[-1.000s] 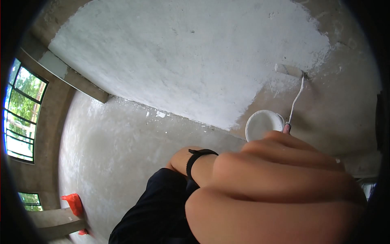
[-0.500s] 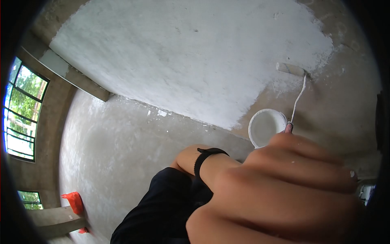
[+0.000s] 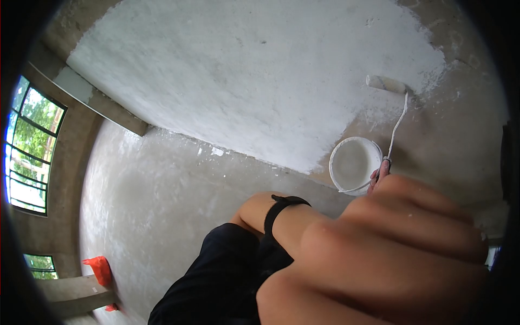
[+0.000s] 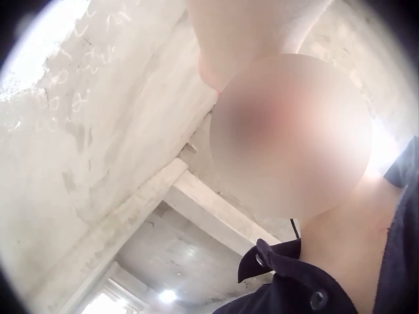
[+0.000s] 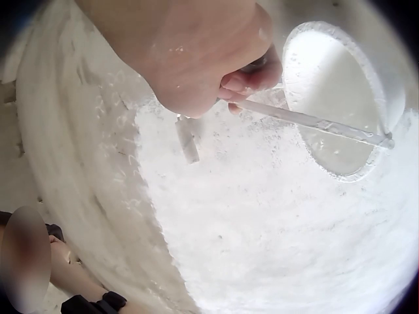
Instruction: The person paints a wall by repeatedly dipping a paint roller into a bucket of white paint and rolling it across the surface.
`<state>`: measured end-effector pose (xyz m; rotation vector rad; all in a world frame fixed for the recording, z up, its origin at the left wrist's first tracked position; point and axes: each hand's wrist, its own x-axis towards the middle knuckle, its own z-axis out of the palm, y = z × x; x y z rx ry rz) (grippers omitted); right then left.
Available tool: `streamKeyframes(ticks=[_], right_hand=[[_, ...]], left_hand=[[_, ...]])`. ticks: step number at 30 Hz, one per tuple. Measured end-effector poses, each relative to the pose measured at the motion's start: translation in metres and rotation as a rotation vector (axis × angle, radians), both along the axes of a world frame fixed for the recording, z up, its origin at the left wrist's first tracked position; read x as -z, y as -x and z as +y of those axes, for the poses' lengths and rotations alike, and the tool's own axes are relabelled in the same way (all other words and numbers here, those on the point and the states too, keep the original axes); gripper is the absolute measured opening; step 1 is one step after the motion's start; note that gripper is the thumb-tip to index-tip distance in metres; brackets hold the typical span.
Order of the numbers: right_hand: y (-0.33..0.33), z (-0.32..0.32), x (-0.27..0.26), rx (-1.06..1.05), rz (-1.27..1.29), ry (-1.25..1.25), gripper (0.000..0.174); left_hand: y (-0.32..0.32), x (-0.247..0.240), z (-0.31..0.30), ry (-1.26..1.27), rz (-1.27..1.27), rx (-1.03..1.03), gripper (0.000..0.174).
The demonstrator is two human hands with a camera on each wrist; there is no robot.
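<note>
My right hand (image 3: 379,174) grips the pink handle (image 3: 384,167) of a paint roller, whose thin wire frame runs up to the sleeve (image 3: 385,83). The sleeve lies on the wall at the edge of the white painted patch (image 3: 260,70). In the right wrist view the same hand (image 5: 245,82) is curled round the handle, with the roller sleeve (image 5: 188,140) small beyond it. A white bucket (image 3: 346,142) of paint sits right beside that hand; its wire bail crosses the mouth (image 5: 314,26). My left hand (image 3: 390,244) fills the foreground close to the lens, fingers stretched side by side, a black strap on its wrist.
Bare grey concrete (image 3: 466,124) lies right of the painted patch. A grey surface (image 3: 162,189) flecked with white meets the wall. Windows (image 3: 32,141) stand at far left, with an orange object (image 3: 98,271) on a ledge below. The left wrist view shows only a concrete beam (image 4: 216,216) and a dark collar (image 4: 288,261).
The roller sleeve has crept a little higher along the paint edge. My left hand has sunk lower in view, uncovering the right fingers on the handle.
</note>
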<state>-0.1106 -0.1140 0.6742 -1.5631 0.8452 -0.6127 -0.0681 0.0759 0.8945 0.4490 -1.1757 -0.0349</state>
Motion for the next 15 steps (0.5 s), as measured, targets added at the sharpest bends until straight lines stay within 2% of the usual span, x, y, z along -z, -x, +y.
streamKeyframes(ticks=[2,7,15], right_hand=[[0.001,-0.005,0.011,-0.009,-0.009,0.006,0.053],[0.001,0.006,-0.011,-0.014,0.005,-0.016,0.055],[0.005,0.007,-0.010,0.029,0.026,0.008,0.056]], left_hand=[[0.000,0.000,0.000,0.002,0.003,0.001,0.001],[-0.001,0.000,0.001,0.006,0.007,-0.006,0.002],[-0.001,0.000,0.005,0.008,0.010,-0.003,0.005]])
